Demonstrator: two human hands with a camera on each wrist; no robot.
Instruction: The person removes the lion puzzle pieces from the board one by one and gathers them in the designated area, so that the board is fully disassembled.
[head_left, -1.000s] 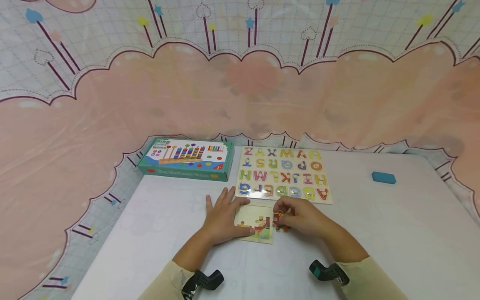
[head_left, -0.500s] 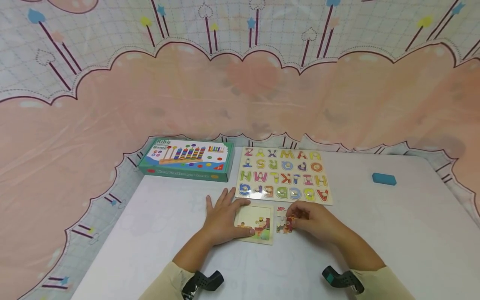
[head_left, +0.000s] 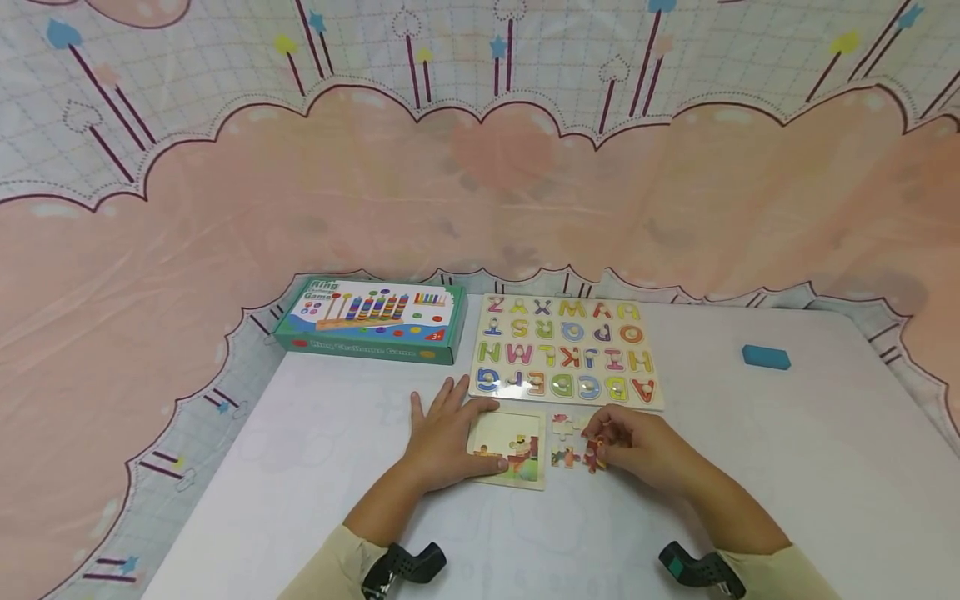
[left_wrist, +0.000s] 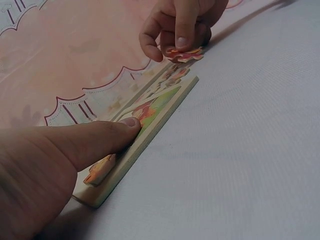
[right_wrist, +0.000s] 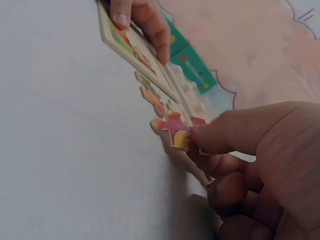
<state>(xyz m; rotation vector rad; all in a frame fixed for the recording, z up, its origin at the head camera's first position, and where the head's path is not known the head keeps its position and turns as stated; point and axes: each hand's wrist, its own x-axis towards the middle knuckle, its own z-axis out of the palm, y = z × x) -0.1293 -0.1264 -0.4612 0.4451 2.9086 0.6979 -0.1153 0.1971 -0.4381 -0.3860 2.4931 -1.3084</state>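
My left hand point(head_left: 442, 437) lies with fingers spread at the left of a small wooden jigsaw tray point(head_left: 507, 425). Its thumb presses on the pieces fitted along the tray's lower side, as the left wrist view also shows. To the right of the tray, my right hand point(head_left: 633, 446) pinches a red and yellow jigsaw piece point(right_wrist: 172, 127) between thumb and fingers. Other loose jigsaw pieces point(head_left: 562, 456) lie between the tray and that hand; the right fingers partly hide some of them.
Behind the tray lies a wooden alphabet board point(head_left: 566, 350) with coloured letters. A green ring game box point(head_left: 371, 321) stands at the back left. Far to the right is a blue block point(head_left: 766, 357). All rest on a white-covered table point(head_left: 750, 450).
My right hand has moved right, away from the tray, with the red jigsaw piece, uncovering loose pieces beside the tray. The left hand has stayed in place on the tray.
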